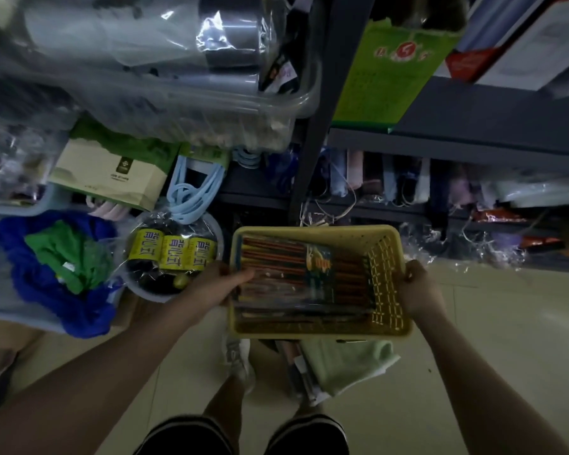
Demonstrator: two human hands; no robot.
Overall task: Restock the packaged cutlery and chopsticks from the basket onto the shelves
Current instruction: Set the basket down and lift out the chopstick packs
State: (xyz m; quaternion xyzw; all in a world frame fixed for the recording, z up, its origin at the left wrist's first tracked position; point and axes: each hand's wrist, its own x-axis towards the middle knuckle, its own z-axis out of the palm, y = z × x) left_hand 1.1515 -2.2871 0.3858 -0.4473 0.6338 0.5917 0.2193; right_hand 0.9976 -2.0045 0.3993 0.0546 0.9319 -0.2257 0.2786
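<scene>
A yellow perforated plastic basket (388, 277) is held in front of me at about knee height. My left hand (216, 284) grips its left rim, thumb over the edge and inside. My right hand (419, 289) grips its right rim. Inside the basket lie packs of chopsticks (276, 257) in clear wrap with a printed card label, stacked flat, with darker packs under them. The grey metal shelves (473, 139) stand just beyond the basket.
The lower shelf holds several wrapped folded umbrellas (375, 178). On the left are clear storage bins (178, 93), a bowl of yellow-labelled cans (174, 254), blue and green cloth (60, 267) and a paper bag (112, 172). A pale green cloth (349, 362) lies on the tiled floor by my feet.
</scene>
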